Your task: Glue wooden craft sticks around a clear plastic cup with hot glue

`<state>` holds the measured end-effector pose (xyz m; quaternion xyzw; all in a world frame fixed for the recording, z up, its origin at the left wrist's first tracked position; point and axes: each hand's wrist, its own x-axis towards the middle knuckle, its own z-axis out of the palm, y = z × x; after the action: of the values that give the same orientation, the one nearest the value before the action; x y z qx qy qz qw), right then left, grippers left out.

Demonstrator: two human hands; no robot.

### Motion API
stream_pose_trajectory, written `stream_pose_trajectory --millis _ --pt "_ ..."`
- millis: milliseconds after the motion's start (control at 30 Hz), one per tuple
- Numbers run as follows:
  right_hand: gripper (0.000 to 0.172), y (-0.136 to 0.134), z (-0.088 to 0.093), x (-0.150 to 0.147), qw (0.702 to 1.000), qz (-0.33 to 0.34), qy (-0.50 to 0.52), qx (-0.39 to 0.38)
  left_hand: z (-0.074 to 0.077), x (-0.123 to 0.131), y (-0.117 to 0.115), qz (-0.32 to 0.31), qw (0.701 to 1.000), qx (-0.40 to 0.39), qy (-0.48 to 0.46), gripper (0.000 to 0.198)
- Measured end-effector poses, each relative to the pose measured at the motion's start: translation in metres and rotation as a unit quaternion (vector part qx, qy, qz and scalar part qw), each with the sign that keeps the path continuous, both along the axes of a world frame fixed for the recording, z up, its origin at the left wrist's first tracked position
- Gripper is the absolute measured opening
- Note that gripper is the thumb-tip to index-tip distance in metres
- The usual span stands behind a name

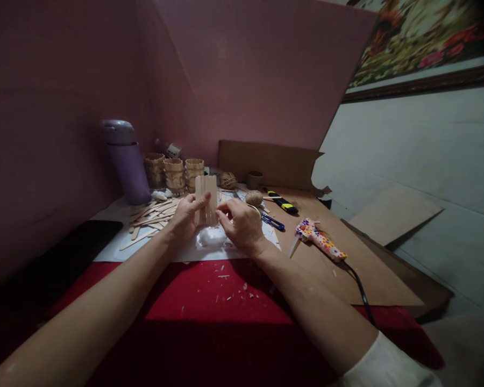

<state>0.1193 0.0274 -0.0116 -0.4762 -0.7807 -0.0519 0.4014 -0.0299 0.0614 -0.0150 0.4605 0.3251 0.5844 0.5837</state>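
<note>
Both hands meet over a white sheet (116,244) on the table. My left hand (185,217) and my right hand (242,223) are closed round a small cup clad in upright pale wooden craft sticks (208,193). The fingers of both hands press against the sticks from either side. A pile of loose craft sticks (151,217) lies just left of my left hand. Three finished stick-and-twine cups (175,173) stand behind it.
A purple flask (125,161) stands at the back left. A ball of twine (227,180), a yellow-black cutter (282,203), a blue tool (272,222) and a patterned glue gun (320,241) with a black cord lie on brown cardboard (347,269) to the right. A red cloth (210,301) covers the near table.
</note>
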Motion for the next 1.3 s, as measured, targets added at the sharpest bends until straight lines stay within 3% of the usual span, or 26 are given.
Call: stream_pose_trajectory --millis 133,267,400,500,567,700,767,933,1067,1300 --pt "0.014 -0.002 0.002 0.001 0.996 -0.030 -0.080 0.010 0.001 0.006 -0.001 0.068 0.998 0.003 0.018 0.071" --pt "0.015 0.000 0.003 0.001 0.997 -0.039 -0.063 0.014 0.004 0.006 -0.003 0.052 0.999 -0.002 0.001 0.070" --pt "0.014 0.007 0.002 0.004 0.990 -0.062 0.120 0.050 0.006 0.001 -0.007 -0.039 0.999 -0.035 -0.017 0.063" --pt "0.017 0.013 0.005 0.010 0.952 -0.064 0.286 0.083 0.007 -0.002 -0.007 -0.053 0.997 -0.055 -0.021 0.062" --pt "0.019 0.018 0.007 0.015 0.920 -0.063 0.374 0.099 0.008 -0.004 -0.003 -0.019 0.999 -0.035 -0.026 0.060" --pt "0.020 0.026 0.010 0.021 0.878 -0.087 0.455 0.119 0.011 -0.009 0.008 0.131 0.987 0.088 -0.037 0.058" --pt "0.020 0.027 0.010 0.021 0.876 -0.092 0.459 0.115 0.011 -0.011 0.012 0.165 0.979 0.116 -0.021 0.058" --pt "0.020 0.026 0.005 0.017 0.891 -0.081 0.432 0.111 0.004 -0.009 0.014 0.129 0.986 0.086 0.067 0.065" --pt "0.019 0.024 0.003 0.016 0.902 -0.067 0.418 0.089 -0.003 -0.006 0.013 0.135 0.980 0.068 0.128 0.064" --pt "0.018 0.025 0.002 0.017 0.900 -0.048 0.425 0.085 -0.007 -0.010 0.019 0.135 0.978 0.059 0.149 0.082"
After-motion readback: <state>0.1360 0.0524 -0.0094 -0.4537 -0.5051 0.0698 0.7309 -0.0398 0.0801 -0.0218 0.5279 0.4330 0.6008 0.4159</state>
